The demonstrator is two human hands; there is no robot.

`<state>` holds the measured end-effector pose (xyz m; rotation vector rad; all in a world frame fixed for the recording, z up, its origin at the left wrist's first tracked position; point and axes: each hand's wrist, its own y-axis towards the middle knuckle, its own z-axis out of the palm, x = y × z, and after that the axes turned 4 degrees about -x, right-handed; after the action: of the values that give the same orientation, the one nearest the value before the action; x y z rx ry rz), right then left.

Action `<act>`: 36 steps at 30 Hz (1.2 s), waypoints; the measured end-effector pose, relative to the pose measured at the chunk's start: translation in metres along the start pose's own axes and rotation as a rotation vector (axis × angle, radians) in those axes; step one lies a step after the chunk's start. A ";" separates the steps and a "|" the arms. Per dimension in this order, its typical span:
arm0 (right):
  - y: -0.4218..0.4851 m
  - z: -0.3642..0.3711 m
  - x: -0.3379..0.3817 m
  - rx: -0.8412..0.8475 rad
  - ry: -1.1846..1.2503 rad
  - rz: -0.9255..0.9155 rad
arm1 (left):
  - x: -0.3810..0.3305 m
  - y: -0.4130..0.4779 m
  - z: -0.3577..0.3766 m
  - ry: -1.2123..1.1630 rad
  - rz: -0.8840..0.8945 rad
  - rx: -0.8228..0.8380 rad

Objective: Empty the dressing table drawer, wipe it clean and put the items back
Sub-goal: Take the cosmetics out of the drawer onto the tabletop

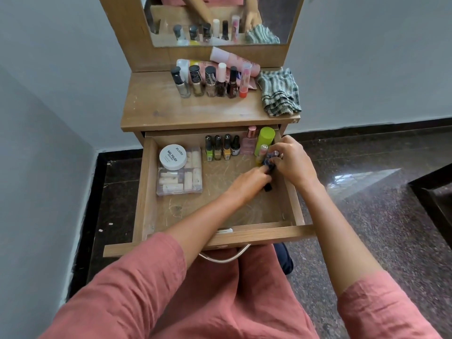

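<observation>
Presently I judge the task midway: left hand (252, 178) and right hand (293, 162) pinch small bottles (270, 159) at 2 o'clock in the drawer (144, 192), cloth (278, 92) idle beyond at 1 o'clock.

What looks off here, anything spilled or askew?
Nothing spilled. The drawer floor is streaked with pale scratches or strands; cannot tell which. On the tabletop, the striped cloth lies crumpled at the right corner, seemingly just over the edge, and tubes lie tipped behind the upright bottles.
</observation>
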<state>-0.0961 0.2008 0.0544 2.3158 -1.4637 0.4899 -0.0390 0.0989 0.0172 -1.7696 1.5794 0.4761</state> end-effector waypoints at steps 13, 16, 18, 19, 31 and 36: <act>0.000 -0.005 -0.002 -0.034 0.148 0.018 | 0.010 -0.003 -0.018 0.255 0.362 -0.173; 0.001 -0.014 0.002 -0.038 0.143 0.000 | 0.006 -0.005 -0.033 0.120 0.352 -0.268; 0.004 -0.024 0.007 -0.036 0.123 -0.018 | 0.001 -0.008 -0.045 0.044 0.339 -0.335; 0.005 -0.029 0.010 -0.039 0.124 -0.027 | -0.002 -0.010 -0.053 0.007 0.333 -0.370; 0.062 -0.088 0.063 -0.247 0.204 -0.126 | -0.024 0.015 -0.136 -0.216 0.176 -0.737; 0.095 -0.069 0.066 -0.244 0.193 -0.091 | -0.026 0.036 -0.139 -0.186 0.115 -0.759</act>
<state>-0.1631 0.1434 0.1565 2.0711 -1.2476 0.4664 -0.1040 0.0186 0.1200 -2.0810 1.4677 1.3974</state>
